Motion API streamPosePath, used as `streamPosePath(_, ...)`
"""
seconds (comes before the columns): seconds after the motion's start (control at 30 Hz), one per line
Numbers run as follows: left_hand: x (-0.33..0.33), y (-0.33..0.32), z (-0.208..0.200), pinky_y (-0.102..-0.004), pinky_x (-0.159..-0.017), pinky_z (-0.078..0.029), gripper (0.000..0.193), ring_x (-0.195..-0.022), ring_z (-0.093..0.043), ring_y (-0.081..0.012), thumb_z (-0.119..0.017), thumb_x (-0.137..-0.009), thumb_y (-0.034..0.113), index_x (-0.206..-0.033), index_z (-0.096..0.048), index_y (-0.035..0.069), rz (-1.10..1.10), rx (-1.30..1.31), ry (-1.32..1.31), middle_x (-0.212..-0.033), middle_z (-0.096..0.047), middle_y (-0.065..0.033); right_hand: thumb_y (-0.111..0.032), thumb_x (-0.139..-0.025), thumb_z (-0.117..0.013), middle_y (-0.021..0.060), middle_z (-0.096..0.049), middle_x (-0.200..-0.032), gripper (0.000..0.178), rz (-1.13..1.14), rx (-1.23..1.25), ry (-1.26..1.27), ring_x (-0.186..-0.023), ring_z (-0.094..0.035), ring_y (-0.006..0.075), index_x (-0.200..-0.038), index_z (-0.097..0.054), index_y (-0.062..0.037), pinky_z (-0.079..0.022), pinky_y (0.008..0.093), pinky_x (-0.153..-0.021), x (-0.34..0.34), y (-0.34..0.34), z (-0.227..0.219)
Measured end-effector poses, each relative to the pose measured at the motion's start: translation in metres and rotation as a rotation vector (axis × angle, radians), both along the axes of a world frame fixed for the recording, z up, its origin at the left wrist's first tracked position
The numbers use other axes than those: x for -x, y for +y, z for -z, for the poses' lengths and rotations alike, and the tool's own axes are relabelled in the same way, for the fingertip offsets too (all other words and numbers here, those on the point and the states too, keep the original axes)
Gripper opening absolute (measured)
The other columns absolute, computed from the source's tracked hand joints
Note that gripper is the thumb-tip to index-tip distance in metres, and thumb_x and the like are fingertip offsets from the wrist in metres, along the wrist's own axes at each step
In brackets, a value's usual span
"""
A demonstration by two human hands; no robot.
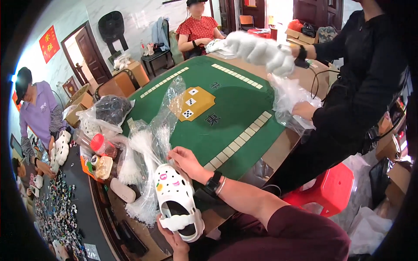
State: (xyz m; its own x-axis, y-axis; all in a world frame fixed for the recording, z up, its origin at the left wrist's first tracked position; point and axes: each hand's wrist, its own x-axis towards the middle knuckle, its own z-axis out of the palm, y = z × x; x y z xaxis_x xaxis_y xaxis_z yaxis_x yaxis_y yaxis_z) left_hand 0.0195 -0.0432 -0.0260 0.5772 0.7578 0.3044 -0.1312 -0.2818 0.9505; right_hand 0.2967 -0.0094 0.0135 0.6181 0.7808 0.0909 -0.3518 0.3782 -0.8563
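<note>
A white clog [175, 191] with holes and a few colourful charms on its toe lies in front of me, toe pointing away. My left hand [175, 237] grips it at the heel end, thumb along its side. Beyond the toe, my right hand [186, 162] has its fingers curled together beside a bundle of thin white plastic strands [146, 145]; what they pinch is too small to make out. Clear plastic bags [172, 102] with more strands lie to the left of this hand.
A green mat [244, 152] with tile pictures covers the table. Left stand a red-lidded jar [103, 145], a pale oval case [123, 190] and loose charms [58, 213]. Another person in black [361, 87] handles bagged white items; a red stool [326, 191] is at right.
</note>
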Motion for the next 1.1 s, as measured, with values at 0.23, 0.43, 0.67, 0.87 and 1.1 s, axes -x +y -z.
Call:
streamPosePath(0.23,-0.004,-0.0018,-0.0047,-0.0417,-0.11,-0.026,0.079,-0.133,-0.033,-0.0308,-0.045,-0.093,0.045,-0.144,-0.014,-0.006,0.014,-0.044,-0.032,-0.146,-0.026,-0.021,-0.012,-0.094,-0.056,0.0013,-0.062,-0.083,0.01,-0.005,0.025,0.036,-0.055,-0.035,0.001,-0.091,-0.058,-0.0036,-0.029,0.0182,-0.048,-0.0017,-0.002,-0.0029)
streamPosePath(0.43,-0.0038,-0.002,-0.0048,-0.0411,-0.109,-0.027,0.076,-0.132,-0.035,-0.0307,-0.045,-0.093,0.042,-0.143,-0.016,-0.006,0.005,-0.065,-0.038,-0.143,-0.028,-0.0211,-0.012,-0.094,-0.055,0.0012,-0.06,-0.081,0.01,0.008,0.026,0.015,-0.055,-0.035,0.0009,-0.092,-0.058,-0.0023,-0.03,0.018,-0.049,-0.0005,-0.0025,-0.0041)
streamPosePath(0.67,-0.0043,-0.0027,-0.0047,-0.0405,-0.109,-0.027,0.073,-0.13,-0.036,-0.03,-0.049,-0.093,0.039,-0.142,-0.019,-0.007,-0.039,-0.035,0.008,-0.142,-0.03,-0.0214,-0.012,-0.095,-0.054,-0.0021,-0.056,-0.075,0.011,0.029,0.051,-0.009,-0.055,-0.034,0.0007,-0.091,-0.058,-0.0024,-0.029,0.018,-0.049,0.0019,-0.0041,-0.0077)
streamPosePath(0.87,-0.0039,-0.0023,-0.0037,-0.04,-0.109,-0.027,0.074,-0.13,-0.036,-0.0295,-0.049,-0.094,0.041,-0.141,-0.02,-0.007,-0.023,-0.042,-0.019,-0.141,-0.031,-0.0212,-0.012,-0.095,-0.055,-0.0041,-0.051,-0.069,0.013,0.037,0.084,0.012,-0.054,-0.034,0.001,-0.088,-0.059,-0.0026,-0.028,0.0181,-0.048,0.0035,-0.0045,-0.0098)
streamPosePath(1.1,-0.0043,-0.0012,-0.0055,-0.0409,-0.109,-0.026,0.078,-0.13,-0.036,-0.0303,-0.05,-0.092,0.045,-0.141,-0.021,-0.008,-0.041,-0.087,0.022,-0.141,-0.031,-0.0218,-0.012,-0.095,-0.055,-0.0035,-0.054,-0.071,0.013,0.017,0.048,0.02,-0.054,-0.035,0.0011,-0.089,-0.059,-0.0021,-0.029,0.0181,-0.049,0.002,-0.005,-0.008)
